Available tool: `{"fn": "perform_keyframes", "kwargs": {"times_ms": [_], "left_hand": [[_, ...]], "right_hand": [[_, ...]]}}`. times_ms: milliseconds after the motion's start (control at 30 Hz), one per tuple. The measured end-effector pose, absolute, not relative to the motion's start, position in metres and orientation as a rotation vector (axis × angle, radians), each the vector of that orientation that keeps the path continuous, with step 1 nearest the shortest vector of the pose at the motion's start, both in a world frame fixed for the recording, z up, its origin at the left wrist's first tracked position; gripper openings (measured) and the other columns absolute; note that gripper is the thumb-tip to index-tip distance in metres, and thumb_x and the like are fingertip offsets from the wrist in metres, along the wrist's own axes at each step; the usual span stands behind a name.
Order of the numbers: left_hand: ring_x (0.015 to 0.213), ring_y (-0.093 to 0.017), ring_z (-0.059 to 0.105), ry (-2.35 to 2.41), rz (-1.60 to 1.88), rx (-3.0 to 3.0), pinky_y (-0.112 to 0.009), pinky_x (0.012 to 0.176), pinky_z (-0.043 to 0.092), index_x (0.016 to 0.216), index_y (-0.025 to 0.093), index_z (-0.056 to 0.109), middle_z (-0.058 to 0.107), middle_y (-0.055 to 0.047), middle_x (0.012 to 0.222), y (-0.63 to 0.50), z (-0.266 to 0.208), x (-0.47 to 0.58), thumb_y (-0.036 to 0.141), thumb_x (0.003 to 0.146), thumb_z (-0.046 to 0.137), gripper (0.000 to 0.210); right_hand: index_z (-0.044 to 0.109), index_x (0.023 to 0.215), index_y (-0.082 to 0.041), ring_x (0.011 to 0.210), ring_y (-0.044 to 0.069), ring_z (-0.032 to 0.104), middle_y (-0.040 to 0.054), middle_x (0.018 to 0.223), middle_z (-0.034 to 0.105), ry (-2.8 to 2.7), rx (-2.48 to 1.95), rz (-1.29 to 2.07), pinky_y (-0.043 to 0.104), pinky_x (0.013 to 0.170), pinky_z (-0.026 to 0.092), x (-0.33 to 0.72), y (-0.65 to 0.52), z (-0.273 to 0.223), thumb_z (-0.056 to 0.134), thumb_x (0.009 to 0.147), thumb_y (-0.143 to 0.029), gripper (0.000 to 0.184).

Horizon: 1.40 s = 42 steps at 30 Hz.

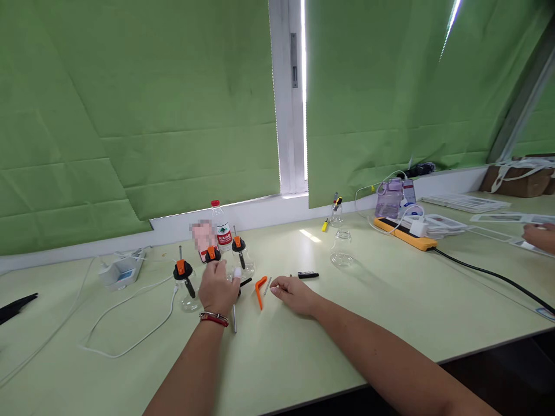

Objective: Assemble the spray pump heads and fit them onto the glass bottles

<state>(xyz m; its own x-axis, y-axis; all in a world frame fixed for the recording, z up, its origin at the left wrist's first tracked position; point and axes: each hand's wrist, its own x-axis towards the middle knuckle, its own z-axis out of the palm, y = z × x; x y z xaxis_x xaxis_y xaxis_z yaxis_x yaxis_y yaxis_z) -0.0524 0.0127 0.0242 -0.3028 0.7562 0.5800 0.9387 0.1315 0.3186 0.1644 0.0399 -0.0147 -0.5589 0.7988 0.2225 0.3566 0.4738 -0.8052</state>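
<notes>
My left hand (219,290), a white wrap on its thumb, is closed around a glass jar with a black and orange top (212,253); the hand hides most of the jar. Similar jars stand on both sides, one with a black top (182,269) at left, one (238,245) at right. A metal rod (235,319) lies below the hand. My right hand (295,294) rests on the table, thumb and forefinger curled together beside a thin metal pin (267,286); whether they grip anything is unclear. Between the hands lies an orange bent handle (260,290).
Beyond my right hand lie a black spring piece (308,275) and an open glass jar (342,249). A water bottle (222,228) stands behind the jars. White cables (125,306) loop at left. An orange power strip (403,233) and another person's hand (539,236) are at right.
</notes>
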Motion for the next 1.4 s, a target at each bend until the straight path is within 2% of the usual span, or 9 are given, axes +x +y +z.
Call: {"fn": "perform_keyframes", "kwargs": {"times_ms": [133,233,500,867,967,1033,1100,1233,1400], "left_hand": [[0.132,-0.034,0.025,-2.018,-1.095,-1.57,-0.046,0.108,0.023,0.131,0.012,0.044,0.016,-0.017,0.145,0.015,0.023,-0.058,0.03,0.079,0.051,0.055],[0.137,-0.037,0.015,-1.991,-1.146,-1.628,-0.048,0.109,0.023,0.132,0.017,0.044,0.006,-0.013,0.148,0.023,0.015,-0.064,0.024,0.077,0.055,0.057],[0.132,-0.03,0.032,-1.972,-1.218,-1.737,-0.042,0.112,0.026,0.125,0.019,0.055,0.027,-0.011,0.14,0.035,0.003,-0.075,0.02,0.081,0.048,0.044],[0.13,-0.027,0.033,-1.724,-1.46,-1.582,-0.039,0.109,0.027,0.119,0.018,0.057,0.022,-0.011,0.14,0.009,0.031,-0.055,0.022,0.083,0.047,0.038],[0.127,-0.028,0.038,-1.655,-1.723,-1.688,-0.042,0.108,0.03,0.115,0.021,0.06,0.026,-0.01,0.141,0.0,0.038,-0.044,0.024,0.08,0.053,0.035],[0.125,-0.027,0.041,-1.648,-2.12,-1.893,-0.04,0.106,0.034,0.113,0.024,0.061,0.031,-0.006,0.141,-0.006,0.04,-0.036,0.026,0.078,0.058,0.036],[0.116,-0.025,0.05,-1.693,-2.408,-2.161,-0.04,0.098,0.042,0.113,0.024,0.061,0.046,-0.007,0.132,-0.009,0.038,-0.028,0.029,0.077,0.06,0.037],[0.092,-0.022,0.063,-1.763,-2.534,-2.521,-0.041,0.082,0.052,0.109,0.018,0.062,0.067,-0.009,0.103,-0.008,0.029,-0.012,0.03,0.077,0.06,0.034],[0.092,-0.025,0.065,-1.781,-2.617,-2.841,-0.046,0.085,0.05,0.1,0.017,0.066,0.07,-0.012,0.099,-0.008,0.02,-0.002,0.024,0.071,0.066,0.03]], "right_hand": [[0.061,0.089,-0.02,0.056,0.011,0.038,-0.0055,0.057,0.041,-2.133,-0.948,0.984,0.028,0.069,0.038,0.164,0.041,-0.015,0.045,0.088,-0.044,0.029],[0.062,0.09,-0.02,0.056,0.011,0.037,-0.0047,0.058,0.04,-2.13,-0.951,1.003,0.025,0.059,0.035,0.164,0.041,-0.016,0.045,0.087,-0.044,0.03],[0.062,0.086,-0.021,0.056,0.011,0.037,-0.0041,0.058,0.041,-2.095,-0.945,1.041,0.026,0.06,0.035,0.164,0.04,-0.015,0.049,0.086,-0.041,0.024],[0.062,0.079,-0.019,0.055,0.01,0.035,-0.0046,0.058,0.043,-1.903,-0.945,1.226,0.024,0.055,0.031,0.167,0.043,-0.014,0.056,0.081,-0.045,0.028],[0.061,0.081,-0.017,0.049,0.008,0.032,-0.0053,0.054,0.041,-1.778,-0.953,1.343,0.022,0.049,0.028,0.17,0.048,-0.015,0.053,0.081,-0.051,0.034],[0.06,0.083,-0.017,0.045,0.007,0.03,-0.0059,0.052,0.041,-1.674,-0.956,1.417,0.022,0.045,0.026,0.174,0.053,-0.015,0.049,0.082,-0.055,0.04],[0.058,0.085,-0.016,0.04,0.006,0.028,-0.0061,0.052,0.042,-1.564,-0.95,1.474,0.021,0.041,0.023,0.18,0.06,-0.015,0.044,0.083,-0.06,0.046],[0.056,0.085,-0.016,0.036,0.005,0.029,-0.0051,0.053,0.046,-1.381,-0.896,1.572,0.02,0.037,0.019,0.191,0.069,-0.011,0.036,0.081,-0.068,0.055],[0.052,0.074,-0.016,0.035,0.005,0.031,-0.0044,0.049,0.047,-1.25,-0.827,1.67,0.02,0.036,0.018,0.196,0.068,-0.004,0.046,0.078,-0.067,0.051]]}}
